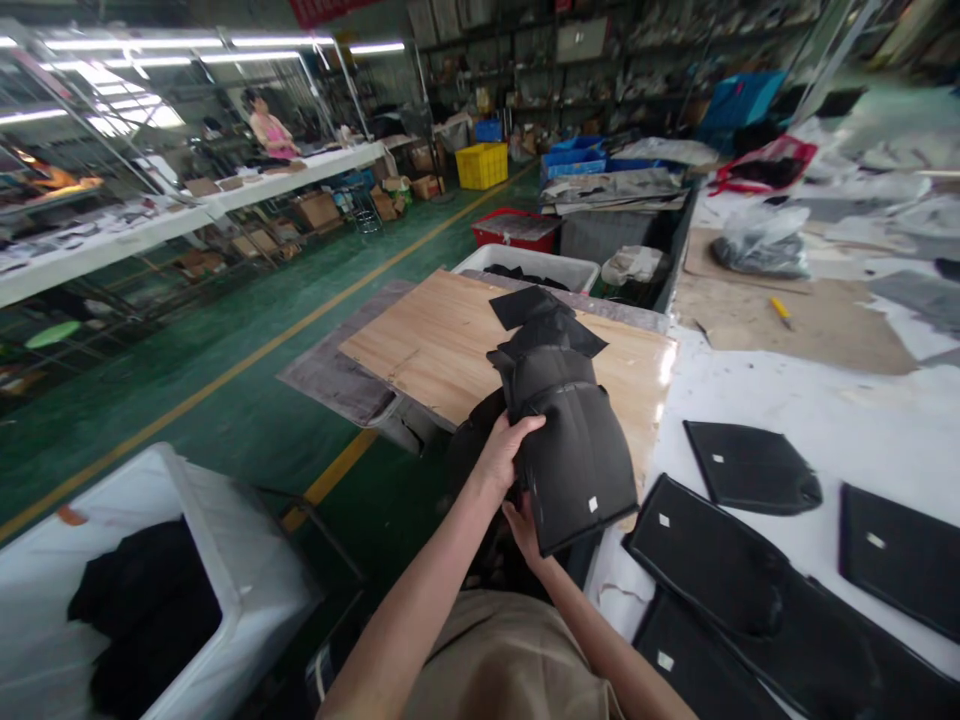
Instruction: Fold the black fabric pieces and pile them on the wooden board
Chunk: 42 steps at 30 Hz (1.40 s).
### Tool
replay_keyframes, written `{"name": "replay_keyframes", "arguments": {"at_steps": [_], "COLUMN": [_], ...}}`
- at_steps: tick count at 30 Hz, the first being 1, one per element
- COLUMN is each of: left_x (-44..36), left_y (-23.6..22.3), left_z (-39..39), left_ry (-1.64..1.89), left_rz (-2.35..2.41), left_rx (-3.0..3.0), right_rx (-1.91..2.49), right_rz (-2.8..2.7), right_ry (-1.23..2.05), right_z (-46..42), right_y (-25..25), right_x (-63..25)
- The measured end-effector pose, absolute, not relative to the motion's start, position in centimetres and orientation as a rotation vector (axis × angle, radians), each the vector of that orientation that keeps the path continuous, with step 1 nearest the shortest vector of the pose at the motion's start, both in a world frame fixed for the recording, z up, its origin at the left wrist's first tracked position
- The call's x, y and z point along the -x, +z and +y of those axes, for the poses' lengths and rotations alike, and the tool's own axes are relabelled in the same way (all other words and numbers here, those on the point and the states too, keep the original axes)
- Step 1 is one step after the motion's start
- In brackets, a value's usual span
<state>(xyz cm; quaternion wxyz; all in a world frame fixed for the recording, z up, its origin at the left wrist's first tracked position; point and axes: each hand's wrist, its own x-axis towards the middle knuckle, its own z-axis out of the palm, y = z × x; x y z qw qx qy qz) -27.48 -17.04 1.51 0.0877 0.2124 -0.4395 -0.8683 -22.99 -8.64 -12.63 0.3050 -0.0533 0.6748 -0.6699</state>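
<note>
My left hand point(511, 452) grips the left edge of a black padded fabric piece point(581, 450), thumb on top and fingers underneath. The piece has a seam across its upper part and a small white tag near its lower edge. Lower down, my right hand point(527, 525) is closed at the near left corner of the same piece, its fingers partly hidden beneath. More black fabric pieces point(532, 308) lie just beyond it on a wooden board point(427, 335). Several similar black pieces with white tags point(750, 465) rest on the white table at my right.
A white bin point(247, 590) with black fabric stands at the lower left. Beyond the board are another white bin point(589, 272) and a red crate point(517, 228). A yellow-handled tool point(781, 312) lies on cardboard. Another person point(271, 130) works at a far bench.
</note>
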Motion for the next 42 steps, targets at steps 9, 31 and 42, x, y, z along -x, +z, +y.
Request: {"name": "replay_keyframes", "arguments": {"at_steps": [9,31,42], "left_x": [26.6,13.1,12.4], "left_y": [-9.1,-7.4,-8.9], "left_z": [-16.1,-17.7,-17.4], "left_ry": [-2.053,-2.32,-2.223], "left_rz": [-2.082,-0.983,-1.169], "left_rx": [-0.965,-1.39,-1.265], "right_rx": [-0.114,0.026,1.155], "right_rz": [1.581,1.453,2.629], "right_ry": [-1.867,-1.592,-0.52], "right_z": [-7.4,-6.3,-7.1], "right_y": [-15.0,-11.9,-7.5], "right_x": [22.3,23.6,31.1]}}
